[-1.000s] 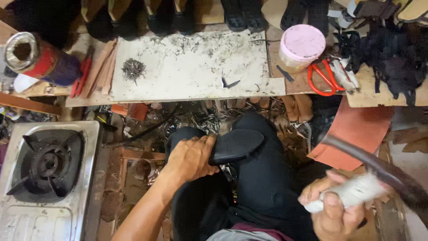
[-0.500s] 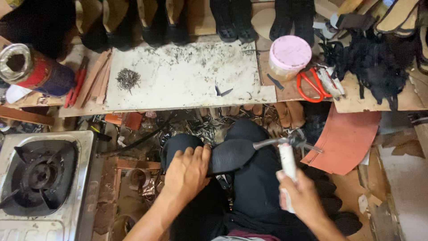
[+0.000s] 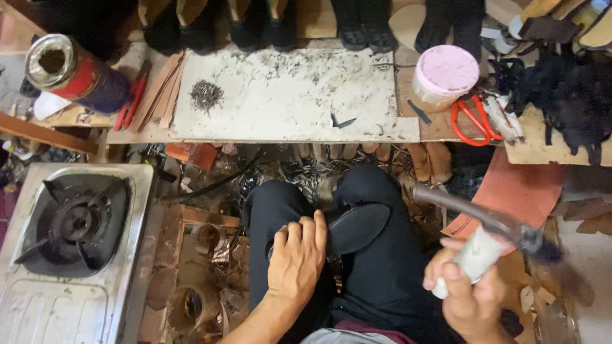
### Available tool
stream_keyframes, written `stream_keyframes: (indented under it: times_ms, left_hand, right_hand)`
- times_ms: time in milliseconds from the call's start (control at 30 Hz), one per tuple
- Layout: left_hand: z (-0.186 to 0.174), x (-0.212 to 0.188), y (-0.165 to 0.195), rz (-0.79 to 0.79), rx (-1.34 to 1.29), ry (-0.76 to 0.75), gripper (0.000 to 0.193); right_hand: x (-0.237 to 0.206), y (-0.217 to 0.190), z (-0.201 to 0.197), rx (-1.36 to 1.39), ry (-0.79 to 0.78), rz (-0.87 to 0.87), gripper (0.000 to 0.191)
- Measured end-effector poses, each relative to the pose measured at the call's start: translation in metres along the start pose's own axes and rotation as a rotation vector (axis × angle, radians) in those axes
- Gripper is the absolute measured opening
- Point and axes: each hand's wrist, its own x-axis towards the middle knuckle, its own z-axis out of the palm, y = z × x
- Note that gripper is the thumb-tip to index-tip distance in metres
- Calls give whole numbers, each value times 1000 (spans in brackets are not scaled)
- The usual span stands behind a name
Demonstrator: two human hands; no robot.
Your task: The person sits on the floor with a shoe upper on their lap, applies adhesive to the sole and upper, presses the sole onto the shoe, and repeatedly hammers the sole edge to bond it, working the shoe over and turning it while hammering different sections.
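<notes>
Far left there's a single gas burner (image 3: pixel 70 226) sitting on the floor, and above it a red-and-blue tin can (image 3: pixel 73 73) lying on its side next to some red-handled pliers (image 3: pixel 131 102). Moving along, the white work board (image 3: pixel 287 95) is scuffed up and has a little pile of tacks (image 3: pixel 206 94) on it.

Middle of the shot: the left hand (image 3: pixel 296 258) is pressed flat, fingers together, on the heel end of a black shoe sole (image 3: pixel 354 228) that rests across the person's lap, toe end pointing right. So that hand is pinning it down, not gripping around it.

Right side: the right hand (image 3: pixel 468 293) is closed tight around the pale wrapped handle of a hammer (image 3: pixel 488 223), which is raised and blurry, head up over the right thigh, well clear of the sole. Past that, a pink-lidded tub (image 3: pixel 444 76) and orange scissors (image 3: pixel 472 121) on the bench.

Risk-wise, I'd say the obvious one is those left fingers: they sit right beside the bare part of the sole, so a slightly off swing lands on knuckles. Also the sole is only held by palm pressure on a soft lap, so a hit could make it skid or flip.
</notes>
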Motion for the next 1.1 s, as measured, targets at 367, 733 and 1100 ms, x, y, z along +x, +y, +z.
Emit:
stream_keyframes:
  times_ms: [367,733,1100]
  left_hand:
    - [1,1,-6,8,-5,14,54]
    - [-55,-16,-59,-351,-1069,-221,100]
    - [-34,-75,-48,-635,-2031,-184,78]
  right_hand:
    - [-12,21,-4,-119,-132,-340,38]
    - [93,8,-8,-982,-57,0,39]
    - [196,35,17,-1498,-177,-498,45]
